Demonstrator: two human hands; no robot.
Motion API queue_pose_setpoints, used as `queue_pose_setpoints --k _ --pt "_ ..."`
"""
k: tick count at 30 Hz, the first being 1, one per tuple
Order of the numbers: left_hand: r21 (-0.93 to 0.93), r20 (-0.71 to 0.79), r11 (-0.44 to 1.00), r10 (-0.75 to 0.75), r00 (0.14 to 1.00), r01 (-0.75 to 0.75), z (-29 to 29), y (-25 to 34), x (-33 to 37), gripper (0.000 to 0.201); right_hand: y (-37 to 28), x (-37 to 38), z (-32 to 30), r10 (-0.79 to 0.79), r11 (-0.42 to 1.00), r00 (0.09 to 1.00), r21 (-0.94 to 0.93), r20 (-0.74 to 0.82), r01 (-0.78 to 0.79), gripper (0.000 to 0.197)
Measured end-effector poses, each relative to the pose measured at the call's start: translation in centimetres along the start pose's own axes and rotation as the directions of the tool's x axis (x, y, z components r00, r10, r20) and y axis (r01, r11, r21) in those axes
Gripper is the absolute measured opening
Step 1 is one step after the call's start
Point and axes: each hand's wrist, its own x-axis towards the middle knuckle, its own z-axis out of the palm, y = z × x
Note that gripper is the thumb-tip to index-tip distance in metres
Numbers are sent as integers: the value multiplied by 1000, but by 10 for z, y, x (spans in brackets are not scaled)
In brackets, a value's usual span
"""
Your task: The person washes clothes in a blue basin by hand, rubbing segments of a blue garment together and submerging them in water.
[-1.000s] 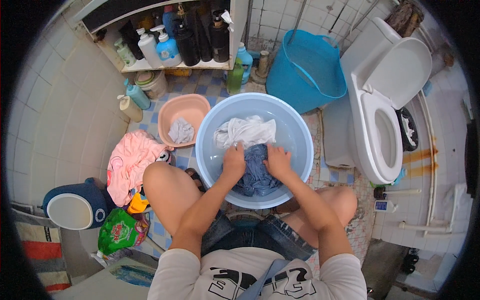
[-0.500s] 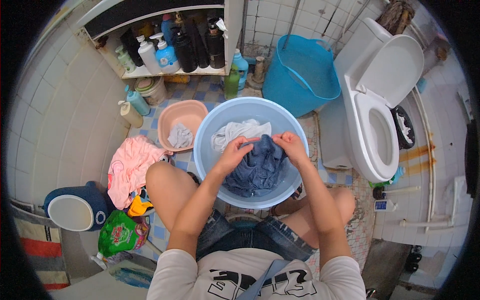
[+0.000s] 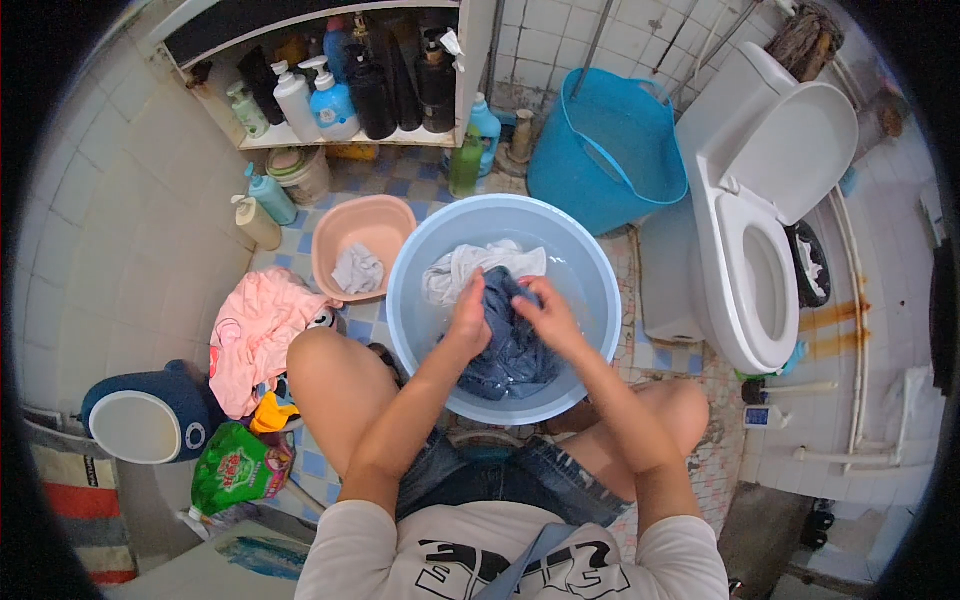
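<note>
Left side of the floor: we record a green packet [image 3: 240, 465] and, just beyond it, a heap of pink clothing [image 3: 265, 340] near the floor's left edge, by the tiled wall. Next, a salmon basin [image 3: 328, 238] holding a crumpled pale cloth [image 3: 358, 270]; its right rim sits near the large light-blue basin [image 3: 592, 365].

Inside the light-blue basin we note water, a white cloth [image 3: 452, 272] toward the far rim, and a dark-blue cloth [image 3: 508, 350] from the middle to the near rim, part of it drawn up between the hands. The left hand [image 3: 470, 318] lies along that raised part's left side; we cannot tell whether its fingers grip. The right hand [image 3: 552, 318] has its fingers bent in, grasping the cloth's upper right.

Further right, we log a blue tub [image 3: 565, 160] beyond the basin's far-right rim, then a white toilet [image 3: 728, 250], lid raised.
</note>
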Motion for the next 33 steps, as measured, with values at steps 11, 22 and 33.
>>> queue_pose_setpoints --k 11,22,33 --pt "85 29 978 -196 980 193 26 -25 -37 45 -4 -13 18 152 979 987 -127 -45 -157 43" --pt "249 200 922 -350 915 298 44 -28 -68 46 41 -3 -6 157 986 963 -21 -219 -166 36" --pt "235 176 953 -236 956 192 37 -11 -64 52 10 -9 17 -3 997 994 -74 -113 -5 42"
